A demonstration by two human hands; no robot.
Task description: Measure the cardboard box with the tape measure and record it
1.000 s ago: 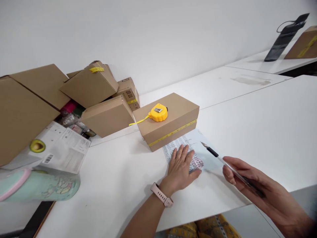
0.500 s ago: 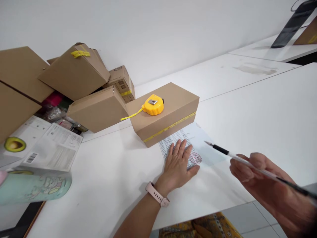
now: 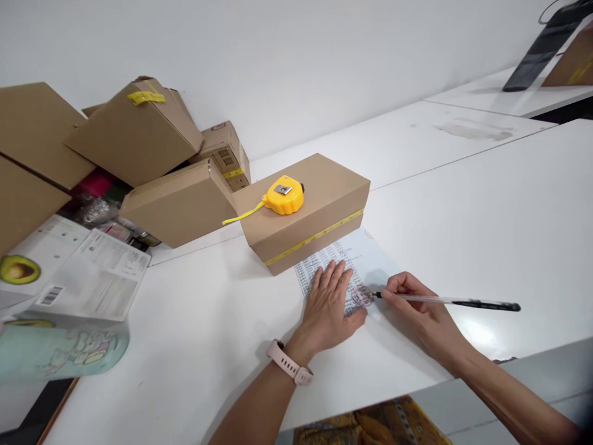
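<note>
My left hand [image 3: 331, 303] lies flat, fingers stretched, on a printed sheet of paper [image 3: 365, 259] on the white table [image 3: 208, 334]. A pink watch sits on that wrist. My right hand [image 3: 417, 306] is closed round a pen [image 3: 445, 301], its tip touching the paper beside a reddish stamp just right of my left thumb. Just behind the paper stands a cardboard box [image 3: 310, 210] with a yellow tape line along its side. A yellow tape measure [image 3: 282, 196] rests on top of the box, its blade pulled out a little to the left.
Several cardboard boxes [image 3: 139, 133] are piled at the back left against the white wall. A leaflet with a barcode [image 3: 97, 278] and a mint-green bottle [image 3: 60, 352] lie at the left. More white tables reach to the right, with a black bag [image 3: 542, 49] far off.
My right hand has come down and to the left with the pen, bringing its tip onto the paper. My left hand has stayed flat on the sheet.
</note>
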